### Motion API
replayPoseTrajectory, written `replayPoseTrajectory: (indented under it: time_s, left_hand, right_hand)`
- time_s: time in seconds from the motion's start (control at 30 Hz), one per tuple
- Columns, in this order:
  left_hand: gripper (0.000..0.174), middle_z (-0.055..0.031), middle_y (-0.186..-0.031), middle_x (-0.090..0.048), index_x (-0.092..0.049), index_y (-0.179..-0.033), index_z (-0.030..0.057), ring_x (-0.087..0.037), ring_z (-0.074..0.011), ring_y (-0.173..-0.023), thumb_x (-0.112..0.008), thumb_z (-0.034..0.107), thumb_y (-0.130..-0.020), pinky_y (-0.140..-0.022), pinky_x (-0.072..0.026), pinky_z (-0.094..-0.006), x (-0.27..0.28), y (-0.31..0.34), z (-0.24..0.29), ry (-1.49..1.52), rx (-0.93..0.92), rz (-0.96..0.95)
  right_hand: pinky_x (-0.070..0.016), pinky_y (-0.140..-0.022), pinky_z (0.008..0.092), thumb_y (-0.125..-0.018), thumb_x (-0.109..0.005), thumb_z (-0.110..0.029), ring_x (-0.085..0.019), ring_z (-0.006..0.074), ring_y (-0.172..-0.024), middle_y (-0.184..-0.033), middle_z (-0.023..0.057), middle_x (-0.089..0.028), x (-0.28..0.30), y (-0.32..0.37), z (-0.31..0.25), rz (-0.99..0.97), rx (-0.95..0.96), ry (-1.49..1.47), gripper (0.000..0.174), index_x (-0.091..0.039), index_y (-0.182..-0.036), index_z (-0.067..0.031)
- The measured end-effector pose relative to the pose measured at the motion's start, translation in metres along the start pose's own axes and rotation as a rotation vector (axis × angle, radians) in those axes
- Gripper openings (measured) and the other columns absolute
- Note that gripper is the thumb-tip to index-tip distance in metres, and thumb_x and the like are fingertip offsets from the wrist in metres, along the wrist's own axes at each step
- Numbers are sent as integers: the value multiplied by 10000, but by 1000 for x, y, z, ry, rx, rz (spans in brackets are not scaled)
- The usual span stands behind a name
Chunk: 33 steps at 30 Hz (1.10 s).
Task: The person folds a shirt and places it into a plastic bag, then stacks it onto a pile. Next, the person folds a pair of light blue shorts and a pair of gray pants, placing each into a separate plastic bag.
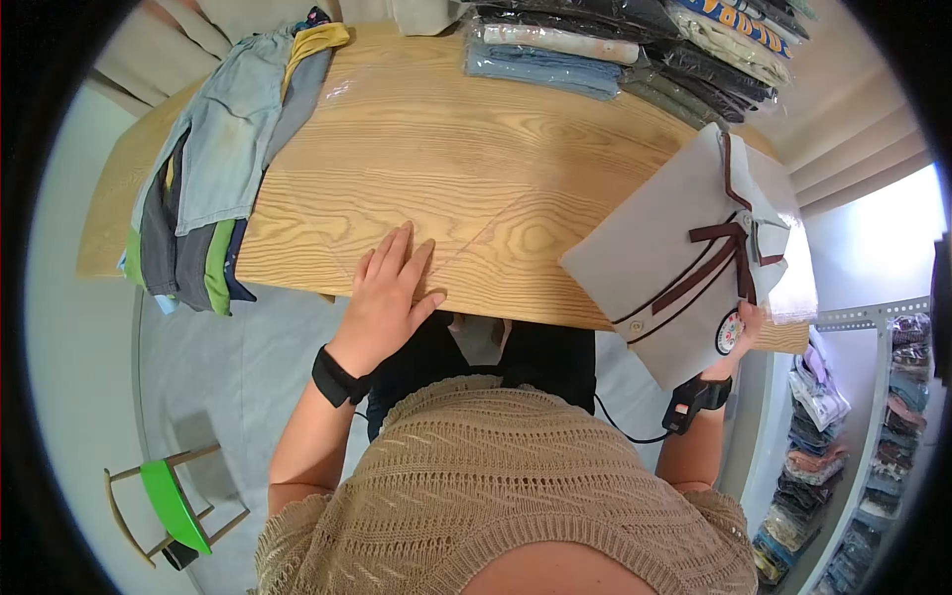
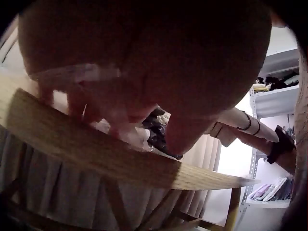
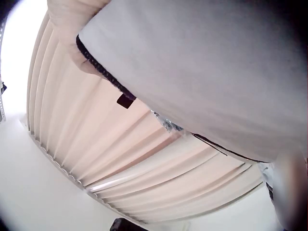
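Note:
My right hand [image 1: 749,327] grips the side of a folded off-white shirt [image 1: 635,228] and holds it up over the table's right front edge. The shirt has dark brown trim, a brown ribbon bow and a round patch near my fingers. In the right wrist view its pale underside [image 3: 192,62] fills the upper part. My left hand [image 1: 389,297] rests on the front edge of the wooden table [image 1: 426,119], fingers extended. Under its fingers lies a clear plastic bag [image 1: 476,238], its faint outline spread across the wood.
Several garments [image 1: 213,149], a light denim piece on top, drape over the table's left end. Stacks of bagged folded clothes [image 1: 555,69] stand at the back right. Shelves of clothes [image 1: 813,436] are at the right. A green-seated chair [image 1: 174,506] stands at lower left.

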<state>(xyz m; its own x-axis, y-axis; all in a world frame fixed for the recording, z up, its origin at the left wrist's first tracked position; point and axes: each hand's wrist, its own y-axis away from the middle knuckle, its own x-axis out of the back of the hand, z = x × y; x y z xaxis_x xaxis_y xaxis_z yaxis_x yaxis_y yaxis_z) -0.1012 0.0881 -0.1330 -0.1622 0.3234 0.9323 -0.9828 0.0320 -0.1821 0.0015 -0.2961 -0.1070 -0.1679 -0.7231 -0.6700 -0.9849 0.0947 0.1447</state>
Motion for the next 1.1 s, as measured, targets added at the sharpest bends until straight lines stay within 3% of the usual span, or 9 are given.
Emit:
replayPoseTrajectory:
  time_s: [0.13,0.2,0.23,0.3,0.4,0.67,0.83,0.9,1.1]
  left_hand:
    - [537,-174,-1417,-327,-398,-1330,31,-340,-339,-1274,-555,263,-872,-1028,-273,-459,-2,-3,-1,-3,23,38]
    - [560,-152,-1419,-342,-375,-1342,13,-372,-338,-1243,-560,97,-821,-1015,-298,-430,-5,-6,-8,-10,2,86]
    - [560,-152,-1419,-342,-375,-1342,13,-372,-338,-1243,-560,97,-821,-1015,-298,-430,0,-8,-7,-11,4,88]
    - [680,-133,-1429,-336,-345,-1359,11,-391,-353,-1212,-518,-87,-708,-1005,-326,-410,12,-13,-1,-22,-7,104]
    - [727,-164,-1380,-384,-344,-1336,-38,-410,-364,-1170,-498,-141,-634,-984,-361,-391,14,-20,4,53,-47,208]
    - [751,-209,-1422,-309,-283,-1378,-26,-328,-398,-1267,-458,-174,-663,-1057,-294,-411,4,-27,-4,145,-103,247]
    - [676,-214,-1422,-309,-285,-1379,-26,-304,-393,-1295,-439,-135,-729,-1075,-259,-420,14,-21,1,131,-105,226]
    - [620,-179,-1426,-313,-297,-1372,-17,-307,-372,-1300,-396,-108,-766,-1069,-248,-469,19,-19,1,167,-112,212]
    - [692,-177,-1434,-307,-303,-1381,8,-276,-355,-1330,-425,-155,-720,-1088,-222,-457,21,-15,-6,160,-83,158]
  right_hand:
    - [-460,-898,404,-748,-530,-293,-555,278,-1030,-1161,121,-568,-29,16,17,-154,-99,-32,545,-484,-1231,-44]
    - [-429,-950,414,-722,-518,-251,-527,299,-1085,-1227,140,-529,-44,23,31,-251,-157,-23,590,-458,-1266,-32]
    - [-416,-970,428,-713,-511,-215,-511,300,-1115,-1240,139,-519,-53,29,37,-301,-244,-59,595,-449,-1276,-31]
    - [-440,-951,432,-715,-499,-179,-545,299,-1079,-1195,149,-550,-48,24,57,-329,-394,-70,553,-474,-1244,-20]
    - [-546,-785,396,-731,-492,-107,-657,286,-831,-976,178,-645,-42,15,80,-296,-687,-9,406,-537,-1103,50]
    - [-589,-606,347,-789,-496,-50,-674,243,-659,-830,165,-667,-49,-5,110,-383,-1064,-71,217,-577,-968,43]
    - [-588,-618,352,-802,-510,-66,-673,235,-666,-831,160,-668,-73,-6,121,-352,-1130,-21,189,-582,-944,37]
    - [-586,-640,366,-803,-514,-79,-675,240,-697,-851,158,-669,-83,-11,128,-361,-1129,0,200,-579,-957,32]
    - [-573,-659,378,-813,-520,-106,-654,243,-676,-802,134,-655,-111,-31,134,-337,-1101,70,160,-581,-895,16]
